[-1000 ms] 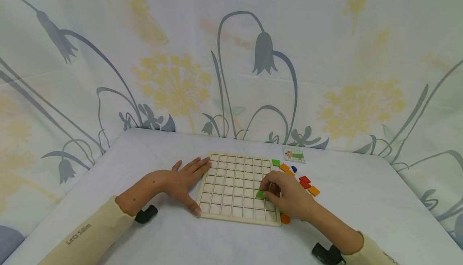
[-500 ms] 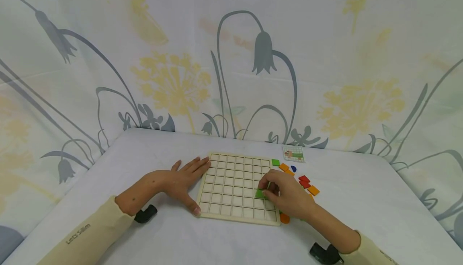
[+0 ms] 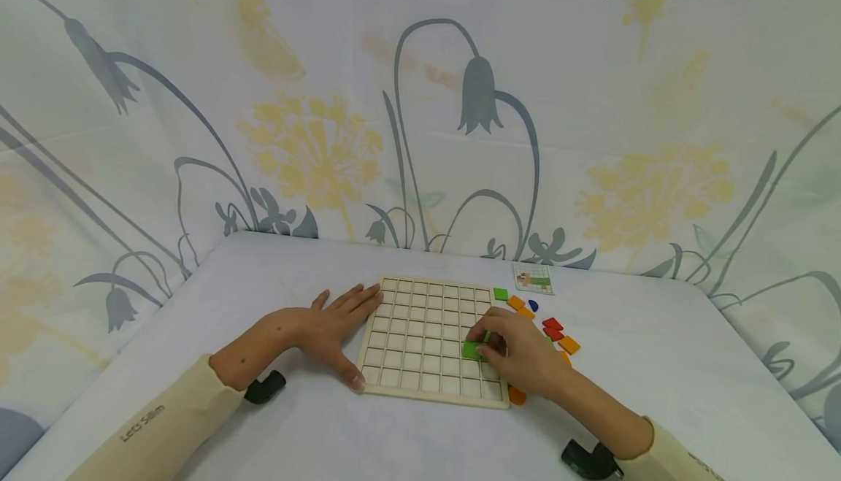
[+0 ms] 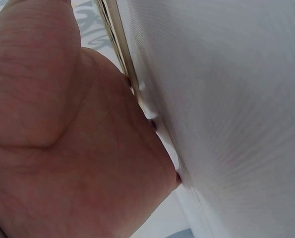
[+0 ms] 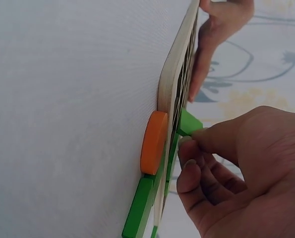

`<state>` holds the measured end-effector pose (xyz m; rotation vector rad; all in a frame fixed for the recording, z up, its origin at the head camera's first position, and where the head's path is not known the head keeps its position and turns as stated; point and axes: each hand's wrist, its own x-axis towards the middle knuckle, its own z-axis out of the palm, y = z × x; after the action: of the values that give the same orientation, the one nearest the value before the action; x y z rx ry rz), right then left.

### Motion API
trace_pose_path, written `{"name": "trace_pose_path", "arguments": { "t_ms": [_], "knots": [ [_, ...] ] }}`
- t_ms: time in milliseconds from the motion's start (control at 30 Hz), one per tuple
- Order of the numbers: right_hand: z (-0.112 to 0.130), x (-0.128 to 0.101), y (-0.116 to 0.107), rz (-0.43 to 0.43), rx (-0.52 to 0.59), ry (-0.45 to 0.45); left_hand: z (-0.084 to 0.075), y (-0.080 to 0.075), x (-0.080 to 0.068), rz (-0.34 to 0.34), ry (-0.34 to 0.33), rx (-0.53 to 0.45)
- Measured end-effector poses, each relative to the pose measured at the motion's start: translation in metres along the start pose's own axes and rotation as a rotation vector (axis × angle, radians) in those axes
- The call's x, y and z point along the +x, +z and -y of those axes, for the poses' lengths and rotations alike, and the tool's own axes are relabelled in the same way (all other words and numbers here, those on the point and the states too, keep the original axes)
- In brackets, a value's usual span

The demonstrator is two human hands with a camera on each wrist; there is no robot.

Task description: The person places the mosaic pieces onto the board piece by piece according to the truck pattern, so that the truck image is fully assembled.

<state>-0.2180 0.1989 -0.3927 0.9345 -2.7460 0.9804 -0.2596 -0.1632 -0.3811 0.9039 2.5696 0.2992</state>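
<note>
A pale wooden grid board (image 3: pixel 420 335) lies on the white table. My left hand (image 3: pixel 328 328) rests spread at its left edge, fingertips on the upper side and thumb at the near corner; the left wrist view shows mostly the palm (image 4: pixel 88 134). Over the right part of the grid, my right hand (image 3: pixel 522 349) pinches a green tile (image 3: pixel 470 350) between thumb and fingers. In the right wrist view that green tile (image 5: pixel 189 123) is tilted at the board's surface, with more green below it, partly hidden by the fingers.
Right of the board lie a green square (image 3: pixel 501 294), orange tiles (image 3: pixel 516 303), a blue piece (image 3: pixel 534 306), red tiles (image 3: pixel 553 324) and a rounded orange piece (image 3: pixel 517 395). A picture card (image 3: pixel 534 279) lies farther back. In the right wrist view, a green block (image 5: pixel 139 208) lies beside the board.
My right hand has shifted slightly left with the green tile, whose face now shows more fully. The left hand stays in place.
</note>
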Motion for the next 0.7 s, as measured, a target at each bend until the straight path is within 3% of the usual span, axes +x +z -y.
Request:
{"name": "trace_pose_path", "arguments": {
  "t_ms": [700],
  "knots": [
    [-0.0042,-0.0006,0.0013,0.077,-0.048,0.029,0.0015,0.0007,0.0013,-0.002,0.0,0.002]
  ]
}}
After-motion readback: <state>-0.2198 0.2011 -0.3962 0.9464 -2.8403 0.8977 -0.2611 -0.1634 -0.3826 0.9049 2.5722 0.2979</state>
